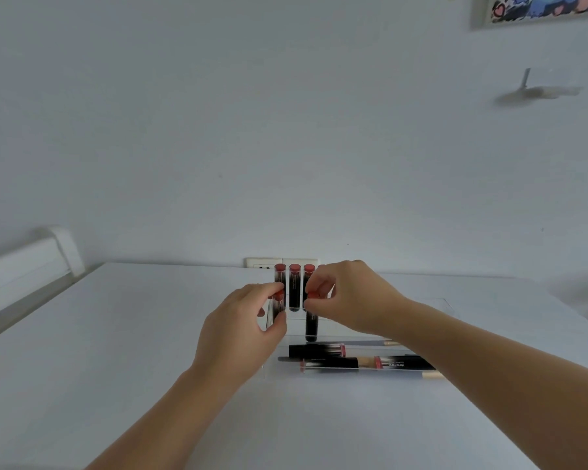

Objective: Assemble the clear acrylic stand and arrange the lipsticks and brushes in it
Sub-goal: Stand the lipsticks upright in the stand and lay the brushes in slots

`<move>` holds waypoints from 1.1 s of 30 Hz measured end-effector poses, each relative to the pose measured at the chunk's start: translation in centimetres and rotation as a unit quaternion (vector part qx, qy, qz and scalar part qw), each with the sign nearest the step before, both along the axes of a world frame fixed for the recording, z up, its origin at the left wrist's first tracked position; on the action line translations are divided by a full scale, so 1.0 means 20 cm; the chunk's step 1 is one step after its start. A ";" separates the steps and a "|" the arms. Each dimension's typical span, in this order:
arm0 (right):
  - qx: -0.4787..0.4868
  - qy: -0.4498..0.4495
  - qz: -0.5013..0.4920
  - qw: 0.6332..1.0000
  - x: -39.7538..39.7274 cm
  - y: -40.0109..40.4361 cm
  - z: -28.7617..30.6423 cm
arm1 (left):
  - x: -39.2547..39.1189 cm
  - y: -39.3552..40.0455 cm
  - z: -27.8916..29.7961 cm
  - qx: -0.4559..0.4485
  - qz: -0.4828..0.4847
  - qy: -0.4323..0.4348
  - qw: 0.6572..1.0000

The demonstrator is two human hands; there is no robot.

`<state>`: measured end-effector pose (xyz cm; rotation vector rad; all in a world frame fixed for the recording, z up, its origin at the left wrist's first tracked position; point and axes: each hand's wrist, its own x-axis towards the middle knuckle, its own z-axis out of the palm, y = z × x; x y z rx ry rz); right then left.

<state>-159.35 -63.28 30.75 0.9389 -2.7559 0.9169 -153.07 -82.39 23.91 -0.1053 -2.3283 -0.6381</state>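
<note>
Item: my left hand point(241, 320) and right hand point(347, 300) each pinch a front-row lipstick point(311, 320), seating both upright at 6 o'clock of the back row point(294, 286) in the acrylic stand point(445, 305).

Two bare forearms enter from the bottom edge, no sleeves in view. Left hand point(241, 320) and right hand point(350, 296) bare: no rings, watch or bracelets seen. Short plain nails.

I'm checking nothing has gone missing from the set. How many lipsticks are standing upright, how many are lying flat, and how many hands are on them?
Upright lipsticks, back row: 3
Upright lipsticks held in the hands: 2
Lipsticks lying flat: 3, though blurred
Hands: 2, left hand, right hand
Total lipsticks: 8
</note>
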 end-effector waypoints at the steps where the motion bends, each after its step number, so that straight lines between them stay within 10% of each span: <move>1: 0.005 0.003 0.000 1.000 0.00 0.00 0.00 | 0.00 0.00 0.00 0.002 0.002 -0.004 1.000; 33: -0.053 0.065 -0.034 0.996 0.05 -0.10 -0.22 | -0.03 -0.06 -0.06 0.066 -0.043 -0.053 0.996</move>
